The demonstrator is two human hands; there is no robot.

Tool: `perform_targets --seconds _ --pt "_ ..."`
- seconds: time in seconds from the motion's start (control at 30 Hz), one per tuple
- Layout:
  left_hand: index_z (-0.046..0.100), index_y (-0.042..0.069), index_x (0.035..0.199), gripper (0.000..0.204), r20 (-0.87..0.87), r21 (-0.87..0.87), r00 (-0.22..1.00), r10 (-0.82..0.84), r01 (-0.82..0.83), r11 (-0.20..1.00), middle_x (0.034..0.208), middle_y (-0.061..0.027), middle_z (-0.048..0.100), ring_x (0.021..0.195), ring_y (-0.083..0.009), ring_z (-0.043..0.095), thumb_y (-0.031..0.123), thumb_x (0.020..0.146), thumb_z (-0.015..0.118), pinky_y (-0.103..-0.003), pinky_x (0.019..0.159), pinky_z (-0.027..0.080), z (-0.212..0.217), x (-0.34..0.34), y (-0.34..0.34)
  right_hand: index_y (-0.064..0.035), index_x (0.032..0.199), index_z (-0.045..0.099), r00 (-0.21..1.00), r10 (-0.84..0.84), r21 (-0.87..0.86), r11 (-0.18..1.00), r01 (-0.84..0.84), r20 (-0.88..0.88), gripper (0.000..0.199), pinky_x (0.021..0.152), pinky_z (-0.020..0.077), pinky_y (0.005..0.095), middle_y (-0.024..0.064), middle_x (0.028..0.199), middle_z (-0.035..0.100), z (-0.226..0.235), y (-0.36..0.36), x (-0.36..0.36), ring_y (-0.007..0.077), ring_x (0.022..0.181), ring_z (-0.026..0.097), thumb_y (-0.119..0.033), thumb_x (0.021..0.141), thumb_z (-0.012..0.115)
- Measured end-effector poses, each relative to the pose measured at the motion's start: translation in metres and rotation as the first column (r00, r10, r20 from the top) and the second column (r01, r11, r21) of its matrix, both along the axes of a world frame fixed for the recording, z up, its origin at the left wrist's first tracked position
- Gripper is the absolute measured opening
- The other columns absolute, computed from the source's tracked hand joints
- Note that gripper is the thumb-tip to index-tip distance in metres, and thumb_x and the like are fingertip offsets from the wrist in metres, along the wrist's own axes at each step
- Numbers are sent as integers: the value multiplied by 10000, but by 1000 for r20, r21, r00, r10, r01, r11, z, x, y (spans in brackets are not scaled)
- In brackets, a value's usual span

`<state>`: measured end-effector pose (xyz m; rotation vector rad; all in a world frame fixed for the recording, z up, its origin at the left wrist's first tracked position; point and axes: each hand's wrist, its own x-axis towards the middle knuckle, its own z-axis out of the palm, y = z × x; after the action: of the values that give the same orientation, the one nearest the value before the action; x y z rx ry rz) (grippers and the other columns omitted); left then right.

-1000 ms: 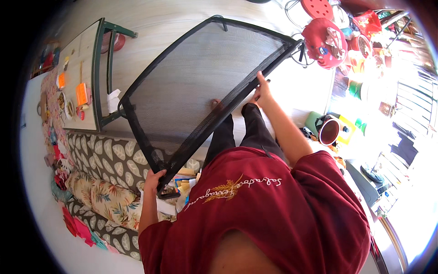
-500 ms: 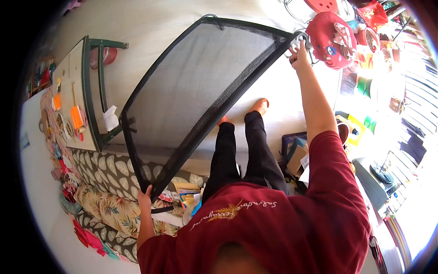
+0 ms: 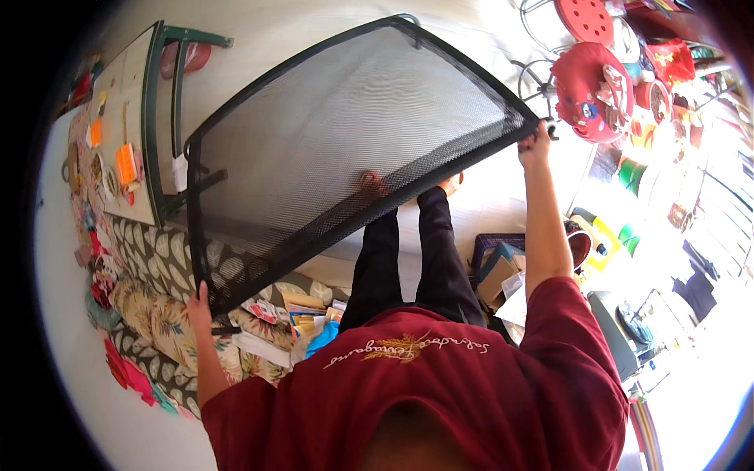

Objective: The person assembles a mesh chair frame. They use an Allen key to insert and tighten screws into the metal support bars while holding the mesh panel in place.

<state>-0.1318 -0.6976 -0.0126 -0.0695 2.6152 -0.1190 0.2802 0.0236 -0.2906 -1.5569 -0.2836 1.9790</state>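
Mesh panel (image 3: 345, 149) held flat-ish overhead of the floor, long axis running from left hand (image 3: 198, 306) up-right to right hand (image 3: 534, 141). Both hands closed on opposite frame corners.

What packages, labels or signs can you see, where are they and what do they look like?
Cardboard box: floor, right of the legs; brown, flaps open.
White tag: hanging on the green table frame.
Orange notes: on the tabletop at left; small rectangles.
Booklets: on the patterned sofa; colourful.
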Motion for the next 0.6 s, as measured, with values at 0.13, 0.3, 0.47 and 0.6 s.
perform_targets --seconds 0.13,0.3,0.47,0.6 --pt "590 -46 1056 727 18 -82 1000 -17 18 996 941 -188 614 889 -329 580 644 860 474 -405 776 432 22 -23 35 -144 925 568 989 -124 -75 989 130 78 273 399 298 192 -33 735 538 24 -53 41 68 502 411 -407 944 498" --pt "597 16 1081 699 7 28 998 -64 64 998 966 -176 621 901 -357 584 657 871 415 -420 785 433 -33 -37 48 -181 864 533 951 -198 -162 957 239 236 283 421 288 193 -62 678 407 9 -91 109 74 479 304 -451 938 491" --pt "541 40 1197 622 116 180 987 -108 86 980 1109 -182 607 1045 -359 568 575 891 453 -412 871 426 -125 -68 81 -162 791 497 878 -181 -162 947 277 443 339 433 277 258 -34 631 363 0 -88 138 114 445 321 -466 940 484" --pt "459 42 1299 628 95 34 978 -188 186 982 1239 -195 551 1145 -375 514 524 897 475 -439 960 387 -204 -88 107 -176 633 394 854 -247 -90 943 321 457 422 411 315 239 -49 496 285 11 -88 111 95 375 266 -440 949 486"
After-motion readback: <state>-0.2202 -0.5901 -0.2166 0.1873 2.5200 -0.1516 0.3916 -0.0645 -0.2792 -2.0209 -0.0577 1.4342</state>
